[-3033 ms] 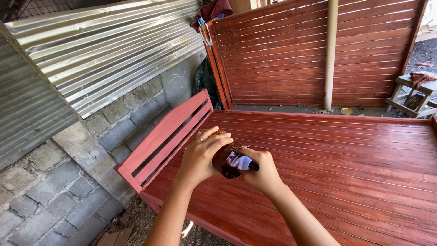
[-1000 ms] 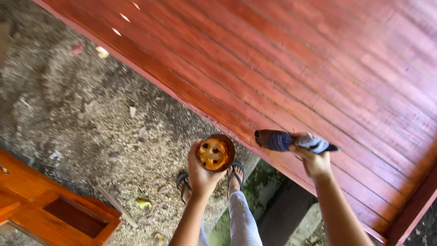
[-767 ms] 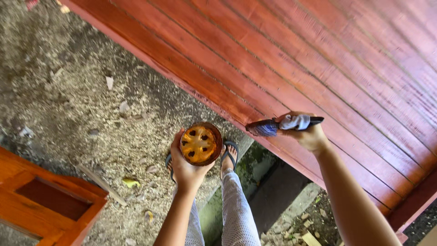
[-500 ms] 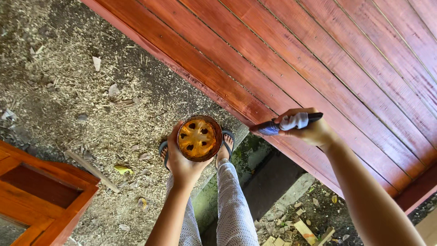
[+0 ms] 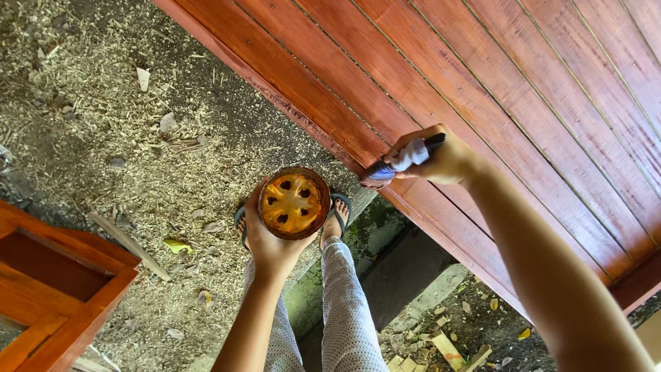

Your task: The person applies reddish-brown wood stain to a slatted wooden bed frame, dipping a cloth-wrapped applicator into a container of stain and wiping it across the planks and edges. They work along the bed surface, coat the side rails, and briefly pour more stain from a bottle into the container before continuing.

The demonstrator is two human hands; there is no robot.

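Plenty of open room over the red plank panel, nothing sitting on it. Left side, the orange wooden frame crowds the ground, chips and scraps everywhere.

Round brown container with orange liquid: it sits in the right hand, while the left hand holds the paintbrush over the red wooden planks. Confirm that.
Not quite: the hands are swapped. The head view shows the round brown container with orange liquid cupped in the left hand, while the right hand holds the paintbrush over the red wooden planks.
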